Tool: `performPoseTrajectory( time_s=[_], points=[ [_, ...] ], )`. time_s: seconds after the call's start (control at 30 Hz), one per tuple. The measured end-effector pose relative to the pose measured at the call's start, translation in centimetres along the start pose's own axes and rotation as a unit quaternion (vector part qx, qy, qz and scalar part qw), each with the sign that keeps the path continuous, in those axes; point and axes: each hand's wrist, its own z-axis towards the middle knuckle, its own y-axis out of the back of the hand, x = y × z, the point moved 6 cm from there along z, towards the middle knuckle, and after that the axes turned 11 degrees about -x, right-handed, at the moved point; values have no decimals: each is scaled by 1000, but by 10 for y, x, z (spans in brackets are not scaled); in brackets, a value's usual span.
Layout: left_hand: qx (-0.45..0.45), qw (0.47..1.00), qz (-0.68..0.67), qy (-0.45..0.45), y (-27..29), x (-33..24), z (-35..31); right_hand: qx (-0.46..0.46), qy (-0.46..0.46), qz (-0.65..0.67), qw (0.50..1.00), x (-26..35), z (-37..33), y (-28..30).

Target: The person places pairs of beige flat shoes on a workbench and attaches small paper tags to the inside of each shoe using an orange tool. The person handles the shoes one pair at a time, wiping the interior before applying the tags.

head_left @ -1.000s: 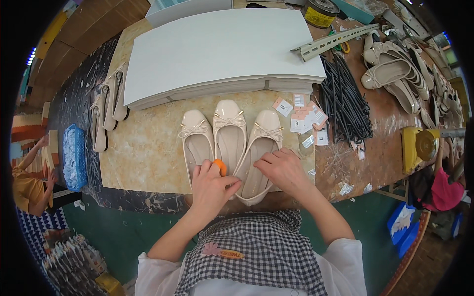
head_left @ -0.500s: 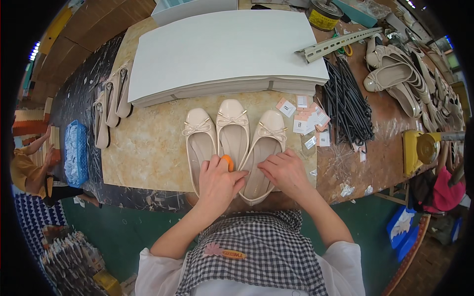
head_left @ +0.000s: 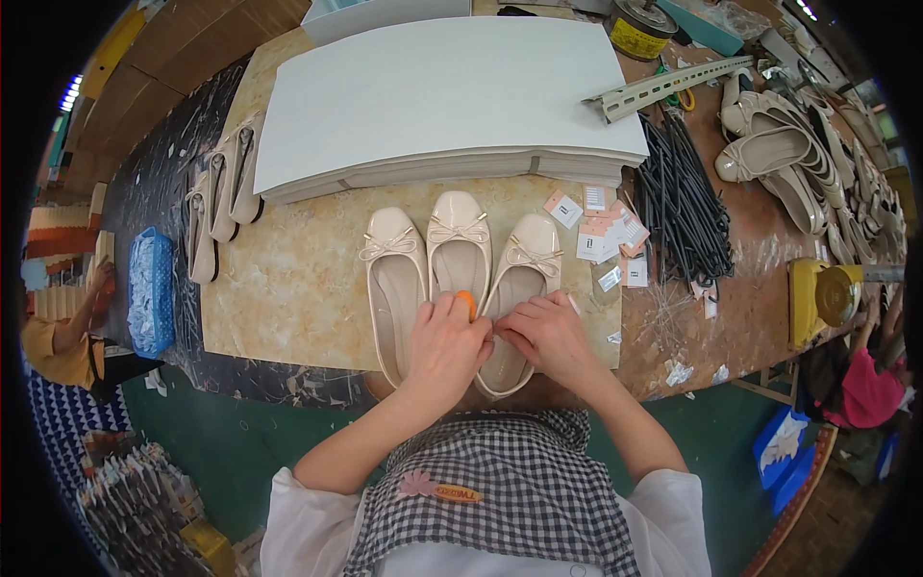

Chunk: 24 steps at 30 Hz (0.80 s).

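Three beige ballet flats with bows lie side by side, toes pointing away from me: the left flat (head_left: 388, 252), the middle flat (head_left: 456, 231) and the right flat (head_left: 531, 252). My left hand (head_left: 444, 346) is closed over the lower part of the middle flat. An orange loop-shaped piece (head_left: 467, 304) sticks out at its fingers; the rest is hidden. My right hand (head_left: 550, 338) is closed in a pinch above the right flat's opening. Both hands' fingertips meet at that flat's left rim. Whatever the right fingertips hold is too small to tell.
A stack of white board (head_left: 442, 96) lies beyond the shoes, with paper tags (head_left: 601, 231) and black rods (head_left: 681, 202) to its right. More flats stand at the left (head_left: 221, 192) and lie piled at the right (head_left: 788, 154). A blue basket (head_left: 151, 298) sits farther left.
My right hand has moved slightly left and its fingertips have come together with my left hand's. The left hand has shifted a little right and away from me. The flats lie nearly as before.
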Motion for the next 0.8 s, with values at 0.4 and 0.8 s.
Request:
performPoseTrajectory(
  time_s=[0.4,0.8],
  points=[
    [18,998,7,-67,-8,-3,5,5,-5,-3,1000,0,-4,-1],
    [46,987,-149,-35,-8,9,-1,40,-21,-25,999,11,-2,0]
  ],
)
